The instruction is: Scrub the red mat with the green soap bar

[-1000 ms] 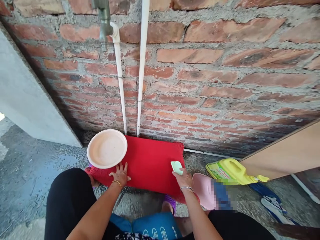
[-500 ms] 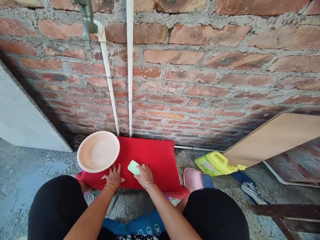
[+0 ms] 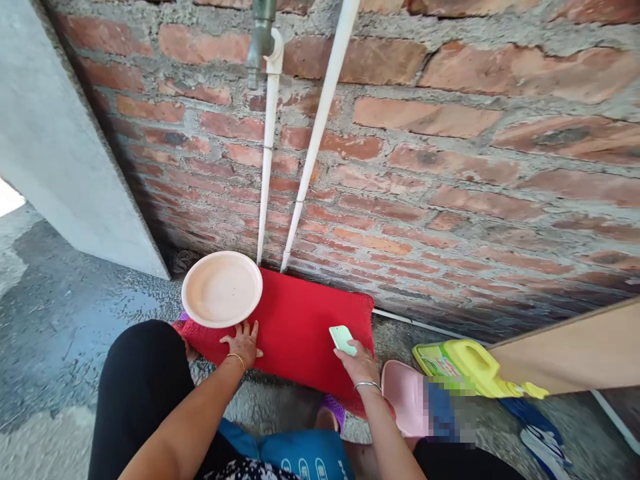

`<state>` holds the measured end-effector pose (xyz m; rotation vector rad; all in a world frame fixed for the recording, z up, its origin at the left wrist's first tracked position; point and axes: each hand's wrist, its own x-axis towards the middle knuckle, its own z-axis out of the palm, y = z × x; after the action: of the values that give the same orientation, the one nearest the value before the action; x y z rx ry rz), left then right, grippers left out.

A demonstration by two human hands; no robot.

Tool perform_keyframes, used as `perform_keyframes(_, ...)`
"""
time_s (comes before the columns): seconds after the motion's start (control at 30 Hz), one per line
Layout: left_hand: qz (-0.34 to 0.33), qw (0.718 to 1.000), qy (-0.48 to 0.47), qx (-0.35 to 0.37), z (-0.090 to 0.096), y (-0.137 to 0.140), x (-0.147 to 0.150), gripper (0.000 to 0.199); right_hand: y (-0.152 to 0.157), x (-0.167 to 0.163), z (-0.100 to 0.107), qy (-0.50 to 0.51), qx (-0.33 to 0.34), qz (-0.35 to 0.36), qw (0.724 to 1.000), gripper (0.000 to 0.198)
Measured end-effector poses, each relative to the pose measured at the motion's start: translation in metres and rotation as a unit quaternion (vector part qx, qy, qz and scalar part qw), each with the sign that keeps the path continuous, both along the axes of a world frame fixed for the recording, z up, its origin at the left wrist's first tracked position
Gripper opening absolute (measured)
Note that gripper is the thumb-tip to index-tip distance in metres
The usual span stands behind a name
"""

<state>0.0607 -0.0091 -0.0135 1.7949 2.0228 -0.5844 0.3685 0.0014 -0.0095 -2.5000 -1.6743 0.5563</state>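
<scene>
Red rectangular cloth with a rough-textured border (image 3: 305, 313) lies flat across the lower centre of the frame, its ends hanging down at the left and right. On it, right of centre, the right hand (image 3: 361, 365), wearing a silvery bangle, has its fingers closed around a pale green, flat, rounded block (image 3: 343, 339), whose far end shows beyond the fingertips. The left hand (image 3: 243, 343), with a thin gold-coloured bracelet, rests on the cloth left of centre, its fingers spread and gripping nothing. Just above that hand, a round pale-pink plastic basin (image 3: 223, 288) stands over the cloth's left end.

At the lower right, a pink plastic item (image 3: 403, 393) sits just beside the cloth, partly blurred out, and a yellow handled plastic bottle (image 3: 463, 363) lies on its side. Two white plastic pipes (image 3: 320, 127) run down the red brick wall (image 3: 425, 167); a grey metal tap (image 3: 261, 40) hangs at the top, left of centre.
</scene>
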Motion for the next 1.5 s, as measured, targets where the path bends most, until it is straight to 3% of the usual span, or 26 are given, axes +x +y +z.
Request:
perform_keyframes(0.2, 0.002, 1.000, -0.020, -0.001, -0.006, 0.001, -0.003, 0.090, 0.014, -0.129, 0.007, 0.037, -0.013, 0.148, 0.988, 0.041)
perform_keyframes(0.3, 0.007, 0.999, -0.031, 0.004, -0.009, 0.002, -0.005, 0.092, 0.013, -0.167, 0.010, 0.011, -0.020, 0.239, 0.971, 0.041)
perform_keyframes(0.43, 0.010, 0.999, -0.045, 0.000, -0.014, 0.003, -0.005, 0.093, 0.014, -0.149, 0.009, -0.045, -0.034, 0.259, 0.964, 0.041)
perform_keyframes(0.6, 0.016, 0.998, -0.059, 0.014, -0.017, 0.001, -0.006, 0.092, 0.010, -0.070, 0.005, -0.064, -0.063, 0.095, 0.991, 0.046)
perform_keyframes(0.7, 0.019, 0.997, -0.066, 0.025, -0.015, -0.001, -0.007, 0.092, 0.006, -0.049, 0.003, -0.049, -0.066, 0.020, 0.996, 0.049)
perform_keyframes(0.8, 0.020, 0.996, -0.082, 0.033, -0.012, -0.002, -0.008, 0.091, 0.005, -0.068, 0.003, -0.025, -0.052, 0.040, 0.998, 0.046)
perform_keyframes(0.93, 0.029, 0.994, -0.102, 0.040, -0.006, -0.004, -0.018, 0.092, 0.009, -0.137, 0.008, -0.001, -0.034, 0.141, 0.989, 0.041)
perform_keyframes(1.03, 0.046, 0.991, -0.120, 0.041, -0.002, -0.005, -0.032, 0.077, 0.012, -0.193, 0.014, -0.008, -0.039, 0.209, 0.977, 0.040)
perform_keyframes(1.13, 0.068, 0.986, -0.141, 0.054, -0.001, -0.007, -0.044, 0.061, 0.013, -0.226, 0.019, -0.026, -0.063, 0.251, 0.966, 0.042)
perform_keyframes(1.23, 0.075, 0.984, -0.148, 0.065, -0.003, -0.008, -0.048, 0.060, 0.012, -0.223, 0.020, -0.055, -0.078, 0.253, 0.963, 0.043)
perform_keyframes(1.4, 0.077, 0.984, -0.154, 0.053, -0.006, -0.004, -0.046, 0.060, 0.008, -0.186, 0.022, -0.101, -0.110, 0.172, 0.974, 0.045)
perform_keyframes(1.5, 0.069, 0.985, -0.150, 0.051, -0.004, -0.003, -0.045, 0.058, 0.006, -0.192, 0.023, -0.091, -0.109, 0.160, 0.977, 0.045)
